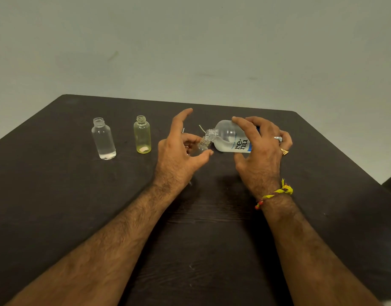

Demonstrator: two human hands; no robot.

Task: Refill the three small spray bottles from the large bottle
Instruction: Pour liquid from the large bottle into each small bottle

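A person's right hand (259,149) gripped the large bottle (231,136) and held it tipped almost on its side above a dark table (57,195), its open mouth angled down to the left and touching the threaded neck of a small bottle (202,146). The fingers curled over the top of the large bottle's labelled body, with the thumb below; two rings showed on that hand, and a yellow and red thread band (275,193) circled the wrist. The left hand (182,149) steadied the small bottle, the thumb and lower fingers curled around its body while the index finger stuck up free. Most of that bottle was hidden behind the hand, so its fill level could not be told. Farther left on the table stood two more small bottles, both uncapped and upright and well apart from each other: a clear bottle (104,139) with a little liquid at the bottom, and a yellowish bottle (142,135) nearer the hands.
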